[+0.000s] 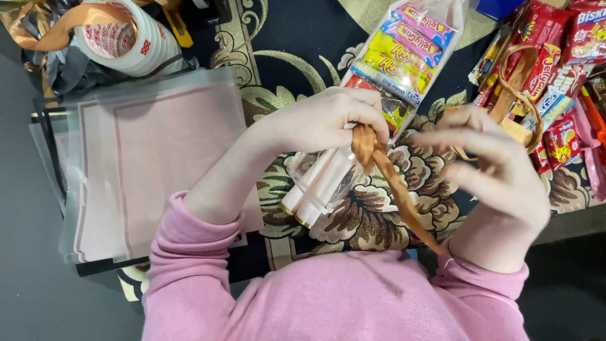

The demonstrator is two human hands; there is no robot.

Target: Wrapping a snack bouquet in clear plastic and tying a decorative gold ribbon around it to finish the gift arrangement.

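Observation:
My left hand (pixel 322 120) grips the gathered neck of a clear cellophane bundle of sweets (pixel 404 50), with white sticks (pixel 319 183) poking out below the fist. A brown satin ribbon (pixel 394 183) is wound around the neck under my fingers, and its loose tail hangs down toward my pink sweater. My right hand (pixel 492 170) hovers just to the right, fingers spread and blurred, with another loop of the brown ribbon (pixel 517 82) running behind it. Whether the right hand pinches that ribbon is not visible.
A stack of pink-edged translucent sheets (pixel 151 164) lies at the left. Rolls of tape (pixel 123 35) and grey wrapping sit at the top left. Several red snack packets (pixel 562 76) pile at the right. Everything rests on a floral patterned cloth (pixel 360 215).

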